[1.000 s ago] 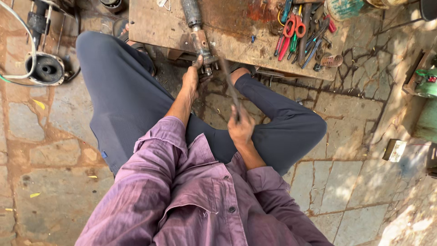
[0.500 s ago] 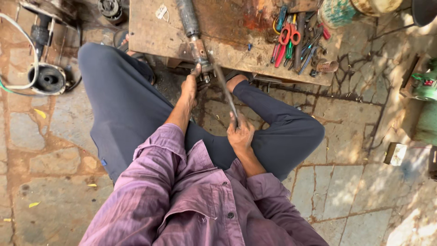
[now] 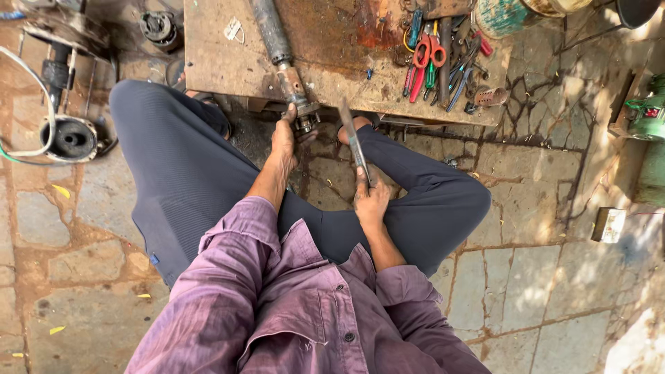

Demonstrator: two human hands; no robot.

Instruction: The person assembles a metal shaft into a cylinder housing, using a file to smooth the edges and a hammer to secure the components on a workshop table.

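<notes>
The metal shaft (image 3: 282,59) lies slanted across the low wooden board (image 3: 222,62), its dark upper length running toward 11 o'clock and its rusty lower end hanging just past the board's near edge. The left hand (image 3: 284,135) closes around that lower end, at the ringed fitting (image 3: 305,119), so the shaft stretches up and away from the grip toward 12 o'clock. The right hand (image 3: 371,201) sits at about 4 o'clock from the left hand, fingers wrapped tight round the handle of a flat metal file (image 3: 353,138); the blade rises from the fist toward 11 o'clock, its tip just beside the fitting at 3 o'clock, and I cannot tell whether they touch. At 2 o'clock on the board lies a heap of hand tools, red-handled scissors (image 3: 426,55) among them.
</notes>
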